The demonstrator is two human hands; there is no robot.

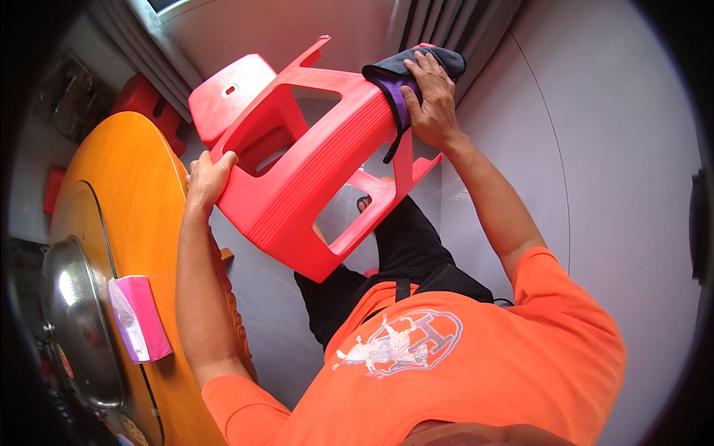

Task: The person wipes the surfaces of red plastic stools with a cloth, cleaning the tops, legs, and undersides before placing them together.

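Note:
A red plastic stool (312,178) is held tilted on its side in front of me, its ribbed side facing up towards the camera. My left hand (209,177) grips its left end, with the fingers partly hidden behind the edge. At the upper right, my right hand (430,100) presses a grey and purple cloth with black edging (396,97) over the stool's other end. The cloth hangs down beside a leg and hides part of the plastic there.
Another red stool (245,83) stands just beyond the held one. More red stools (145,106) are near the grey curtain. At left is a wooden table (128,161) bearing a perforated metal lid (83,312) and a pink packet (148,318). A pale wall (619,139) rises at right.

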